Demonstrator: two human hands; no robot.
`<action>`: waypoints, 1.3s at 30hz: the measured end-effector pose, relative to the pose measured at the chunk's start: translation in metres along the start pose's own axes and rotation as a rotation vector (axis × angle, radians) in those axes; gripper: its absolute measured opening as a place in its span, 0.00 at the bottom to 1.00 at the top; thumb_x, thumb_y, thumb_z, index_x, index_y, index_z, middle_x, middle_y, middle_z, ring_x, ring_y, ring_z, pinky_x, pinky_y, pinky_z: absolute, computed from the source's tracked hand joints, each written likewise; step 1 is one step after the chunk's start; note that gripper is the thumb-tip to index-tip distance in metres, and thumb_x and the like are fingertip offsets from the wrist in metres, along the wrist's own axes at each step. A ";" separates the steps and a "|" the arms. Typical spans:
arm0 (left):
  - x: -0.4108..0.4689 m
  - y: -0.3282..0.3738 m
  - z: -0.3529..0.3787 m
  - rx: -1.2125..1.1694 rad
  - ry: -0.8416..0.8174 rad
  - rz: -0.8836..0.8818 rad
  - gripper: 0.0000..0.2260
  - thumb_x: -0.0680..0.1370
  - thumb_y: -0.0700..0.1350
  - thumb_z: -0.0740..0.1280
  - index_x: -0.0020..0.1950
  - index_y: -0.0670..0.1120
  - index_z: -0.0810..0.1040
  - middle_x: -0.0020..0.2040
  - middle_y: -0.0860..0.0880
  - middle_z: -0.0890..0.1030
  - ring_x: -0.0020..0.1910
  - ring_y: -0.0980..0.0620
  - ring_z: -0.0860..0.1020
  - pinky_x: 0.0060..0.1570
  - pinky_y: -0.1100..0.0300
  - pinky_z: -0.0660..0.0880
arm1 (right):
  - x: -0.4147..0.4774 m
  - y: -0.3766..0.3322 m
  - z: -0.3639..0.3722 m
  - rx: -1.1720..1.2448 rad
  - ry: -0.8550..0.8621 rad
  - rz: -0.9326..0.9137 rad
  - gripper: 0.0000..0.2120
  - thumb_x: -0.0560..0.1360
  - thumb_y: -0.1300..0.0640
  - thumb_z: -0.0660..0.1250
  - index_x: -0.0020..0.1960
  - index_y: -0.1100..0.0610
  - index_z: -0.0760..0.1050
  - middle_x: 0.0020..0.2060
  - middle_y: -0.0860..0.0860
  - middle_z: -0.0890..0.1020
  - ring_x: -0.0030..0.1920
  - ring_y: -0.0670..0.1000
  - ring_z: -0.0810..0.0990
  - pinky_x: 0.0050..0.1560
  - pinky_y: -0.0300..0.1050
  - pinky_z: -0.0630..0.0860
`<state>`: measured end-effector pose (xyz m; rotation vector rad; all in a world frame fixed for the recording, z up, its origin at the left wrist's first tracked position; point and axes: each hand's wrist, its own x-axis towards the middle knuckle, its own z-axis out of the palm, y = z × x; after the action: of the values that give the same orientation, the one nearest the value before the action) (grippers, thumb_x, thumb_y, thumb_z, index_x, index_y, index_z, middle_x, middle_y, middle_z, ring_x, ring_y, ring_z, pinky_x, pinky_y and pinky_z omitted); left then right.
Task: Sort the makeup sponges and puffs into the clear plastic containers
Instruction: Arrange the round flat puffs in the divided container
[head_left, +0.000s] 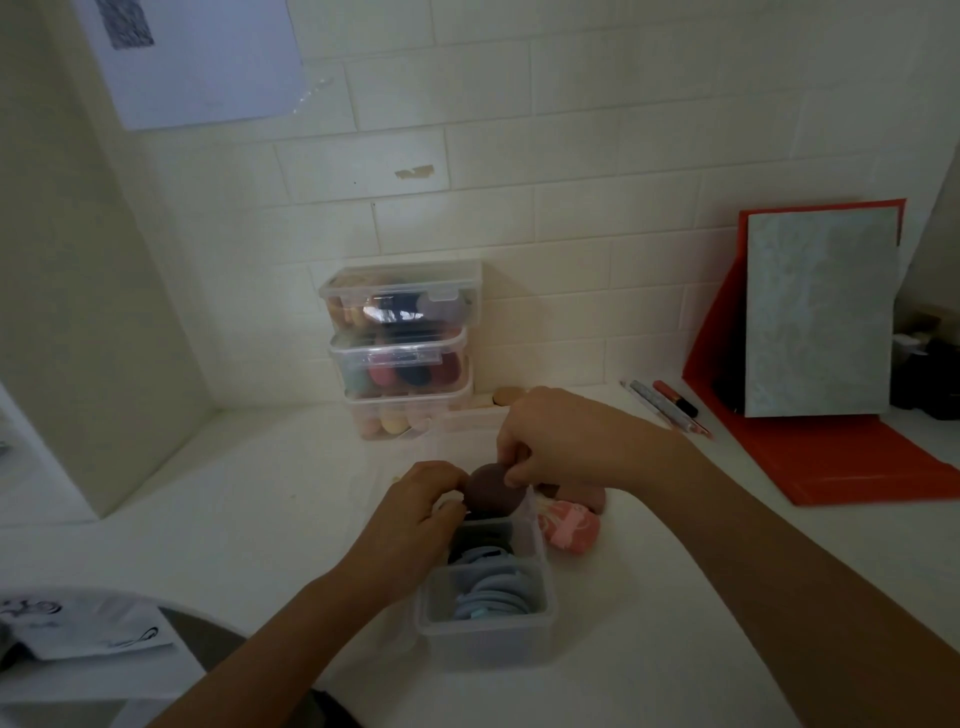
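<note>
The far end of the open container (488, 608) is hidden by both hands. A dark brown puff (491, 491), round and matte, is pinched above that end between the fingers of the left hand (410, 512) and right hand (561, 441). Blue puffs (493, 595) are packed on edge inside, on the counter (260, 493).

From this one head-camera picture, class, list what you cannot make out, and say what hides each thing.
- Head view: far end of the open clear plastic container, covered by the left hand and the round dark brown puff.
- Head view: the right hand fingertips' grip on that puff, blurred.
- Head view: how many sponges fill the three stacked lidded clear boxes; too small, hazy.
- Head view: the dark objects at the right edge, cut off.
</note>
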<state>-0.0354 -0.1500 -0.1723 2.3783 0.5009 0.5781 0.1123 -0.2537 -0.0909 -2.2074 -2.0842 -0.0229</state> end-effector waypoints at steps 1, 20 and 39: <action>0.000 0.001 0.000 -0.007 -0.005 -0.001 0.14 0.72 0.50 0.52 0.48 0.52 0.76 0.46 0.56 0.76 0.49 0.60 0.72 0.46 0.72 0.66 | -0.001 -0.001 0.000 -0.019 0.018 0.005 0.07 0.73 0.53 0.69 0.45 0.56 0.83 0.37 0.49 0.82 0.38 0.48 0.78 0.41 0.41 0.75; -0.001 0.003 0.000 -0.044 -0.010 -0.015 0.10 0.71 0.50 0.54 0.45 0.56 0.73 0.47 0.56 0.77 0.49 0.58 0.74 0.48 0.63 0.69 | 0.001 -0.005 0.009 0.069 -0.154 0.034 0.07 0.73 0.54 0.68 0.47 0.55 0.82 0.39 0.53 0.82 0.38 0.52 0.79 0.39 0.43 0.75; -0.002 0.001 0.000 -0.076 0.007 -0.030 0.14 0.69 0.52 0.54 0.48 0.52 0.75 0.50 0.53 0.78 0.51 0.56 0.74 0.51 0.61 0.71 | 0.008 -0.017 0.019 -0.018 -0.199 0.014 0.08 0.76 0.61 0.61 0.43 0.62 0.77 0.31 0.50 0.73 0.30 0.48 0.71 0.34 0.40 0.72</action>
<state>-0.0366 -0.1516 -0.1723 2.2938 0.5078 0.5816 0.0950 -0.2432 -0.1082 -2.3216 -2.1734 0.1866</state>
